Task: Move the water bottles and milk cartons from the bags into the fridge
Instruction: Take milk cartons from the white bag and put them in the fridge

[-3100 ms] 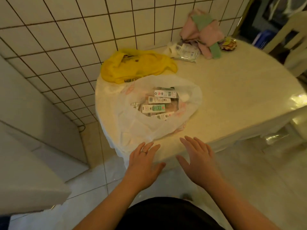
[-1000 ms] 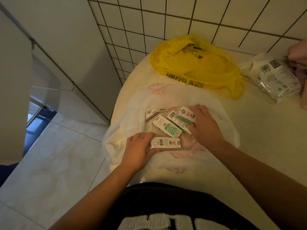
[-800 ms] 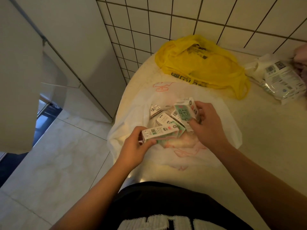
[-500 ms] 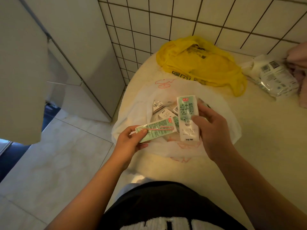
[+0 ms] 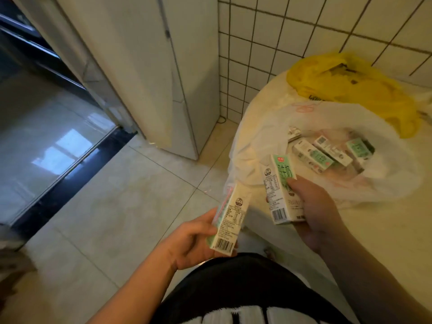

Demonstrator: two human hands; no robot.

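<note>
- A kitchen corner: pale floor tiles point(image 5: 117, 206), a white-tiled wall point(image 5: 292, 31) and a round cream table point(image 5: 385, 230) pushed up to that wall.
- The left hand point(image 5: 191, 239) grips a milk carton point(image 5: 230, 218) low on its body, thumb on one side and fingers curled behind. The carton is tilted, barcode end down, and is held over the floor, just off the table edge.
- The right hand point(image 5: 315, 206) holds a second milk carton point(image 5: 279, 183) near upright. The thumb presses its green front and the fingers wrap round the back. It hangs above the near rim of the white plastic bag point(image 5: 257, 136).
- The two held cartons are close together but do not touch.
- The white plastic bag lies open on the table, with more cartons point(image 5: 313, 155) lying flat in a loose heap inside it.
- Behind it, touching its far edge, sits a crumpled yellow bag point(image 5: 350, 83) against the wall.
- The white fridge point(image 5: 163, 66) stands on the floor to the left of the table, apart from both hands.
- A dark threshold strip point(image 5: 70, 178) crosses the floor further left.
</note>
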